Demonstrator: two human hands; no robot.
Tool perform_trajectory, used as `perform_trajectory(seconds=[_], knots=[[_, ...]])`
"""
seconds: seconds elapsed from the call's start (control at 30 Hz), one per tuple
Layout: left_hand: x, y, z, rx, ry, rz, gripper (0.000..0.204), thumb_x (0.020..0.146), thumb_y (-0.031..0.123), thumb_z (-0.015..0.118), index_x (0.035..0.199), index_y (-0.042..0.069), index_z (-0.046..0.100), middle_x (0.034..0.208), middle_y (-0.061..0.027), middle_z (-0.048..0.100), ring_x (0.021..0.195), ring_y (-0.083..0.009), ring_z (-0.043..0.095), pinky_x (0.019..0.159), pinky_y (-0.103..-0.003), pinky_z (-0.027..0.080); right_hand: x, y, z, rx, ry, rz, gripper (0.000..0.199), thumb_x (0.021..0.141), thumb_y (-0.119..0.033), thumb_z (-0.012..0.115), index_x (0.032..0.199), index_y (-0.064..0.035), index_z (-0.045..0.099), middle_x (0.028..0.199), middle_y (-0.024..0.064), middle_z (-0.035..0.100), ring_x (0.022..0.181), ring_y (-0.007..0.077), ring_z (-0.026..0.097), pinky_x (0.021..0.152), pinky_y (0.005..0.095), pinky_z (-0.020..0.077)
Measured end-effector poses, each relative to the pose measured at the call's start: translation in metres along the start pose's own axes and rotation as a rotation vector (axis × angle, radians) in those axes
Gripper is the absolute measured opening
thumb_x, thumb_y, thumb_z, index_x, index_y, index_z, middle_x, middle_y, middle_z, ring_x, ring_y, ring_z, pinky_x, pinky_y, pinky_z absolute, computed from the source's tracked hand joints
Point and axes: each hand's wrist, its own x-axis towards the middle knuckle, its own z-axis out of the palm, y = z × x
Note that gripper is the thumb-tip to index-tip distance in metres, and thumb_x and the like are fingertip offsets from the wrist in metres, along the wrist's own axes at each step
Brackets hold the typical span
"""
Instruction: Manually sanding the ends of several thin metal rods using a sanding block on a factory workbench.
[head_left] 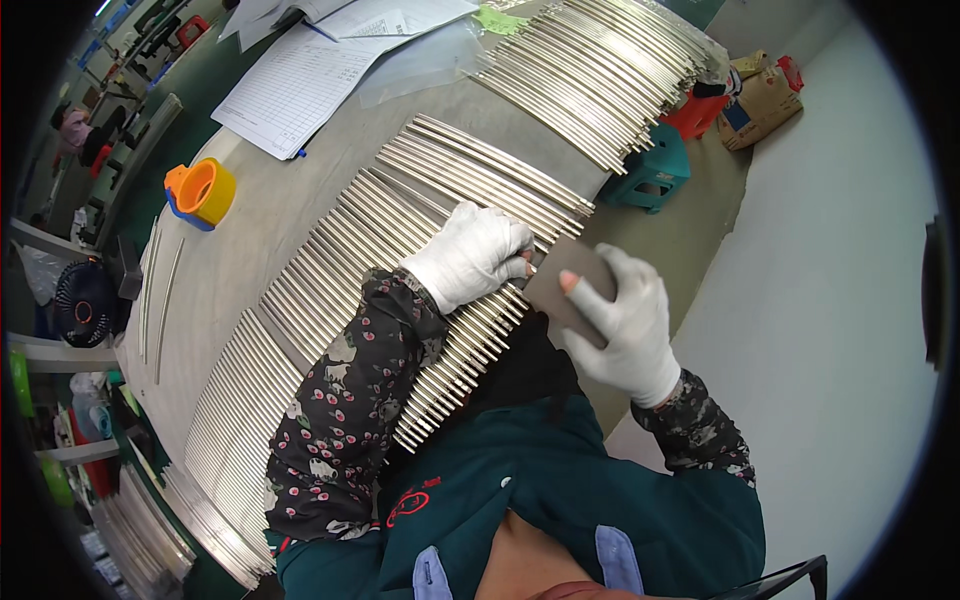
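My left hand point(475, 255), in a white glove, presses down on a row of thin silvery metal rods point(400, 240) laid side by side across the grey table point(250, 220). Its fingers curl over the rod ends at the table's edge. My right hand point(625, 320), also in a white glove, holds a flat grey-brown abrasive pad point(565, 285) against those rod ends, just off the table edge. The two hands nearly touch at the pad.
More rod batches lie at the far end point(600, 70) and the near left point(235, 430). An orange and yellow tape roll point(202, 192) and printed paper sheets point(300, 85) sit on the table. A green stool point(655, 165), a red stool and a cardboard box point(765, 100) stand on the floor.
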Motion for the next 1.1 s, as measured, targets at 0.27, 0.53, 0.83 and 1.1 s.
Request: perform_trajectory(seconds=[0.27,0.53,0.83,1.1], knots=[[0.000,0.001,-0.001,0.025,-0.020,-0.017,0.015,0.080,0.022,0.066,0.082,0.008,0.060,0.077,-0.0065,0.062,0.076,-0.0262,0.061,0.070,-0.037,0.047,0.000,0.006,0.002,-0.146,0.100,0.145,0.052,0.061,-0.021,0.076,0.111,-0.0180,0.062,0.118,0.0197,0.051,0.099,0.0351,0.051,0.080,0.0416,0.0435],[-0.002,-0.001,-0.001,-0.008,0.007,0.012,0.015,0.078,0.019,0.068,0.082,0.007,0.059,0.076,-0.0069,0.062,0.075,-0.0271,0.060,0.069,-0.037,0.047,0.000,0.009,0.003,-0.106,0.122,0.190,0.053,0.060,-0.018,0.075,0.112,-0.0168,0.062,0.116,0.0195,0.051,0.100,0.0345,0.050,0.083,0.0422,0.0440],[0.000,0.000,-0.003,-0.028,-0.003,0.000,0.015,0.077,0.017,0.070,0.083,0.007,0.059,0.076,-0.0077,0.062,0.073,-0.0289,0.061,0.069,-0.037,0.048,-0.010,0.014,0.000,-0.119,0.176,0.211,0.057,0.059,-0.018,0.076,0.114,-0.0151,0.060,0.122,0.0188,0.047,0.101,0.0338,0.048,0.085,0.0428,0.0432],[0.000,-0.003,0.000,-0.056,-0.009,0.023,0.012,0.080,0.017,0.066,0.083,0.008,0.059,0.077,-0.0061,0.062,0.075,-0.0271,0.061,0.068,-0.038,0.047,0.002,0.022,-0.003,-0.275,0.167,0.266,0.053,0.060,-0.020,0.075,0.111,-0.0143,0.062,0.119,0.0203,0.050,0.098,0.0345,0.050,0.081,0.0417,0.0430]])
